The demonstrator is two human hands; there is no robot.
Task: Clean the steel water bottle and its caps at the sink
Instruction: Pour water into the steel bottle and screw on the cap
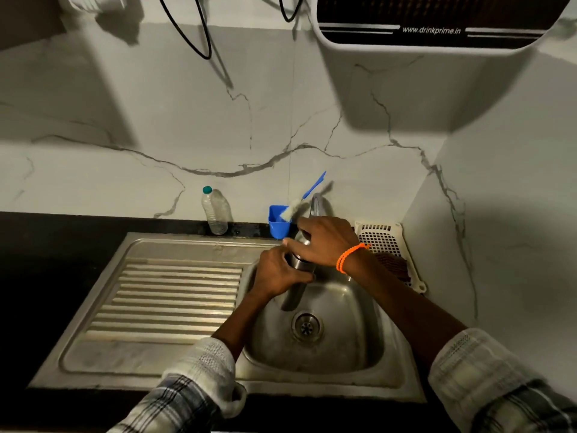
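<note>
Seen from the head camera, a person in plaid sleeves holds a tall brushed-steel water bottle (298,266) tilted over the basin of a stainless-steel sink (343,310). The left hand (278,274) has its fingers wrapped around the bottle's body; the right hand (324,242), an orange beaded band (349,257) at its wrist, curls over the bottle's top. Behind, on the dark counter (46,245), stand a clear plastic bottle with a green cap (214,211) and a blue plastic cup (278,221) holding a blue-handled bottle brush (304,196).
</note>
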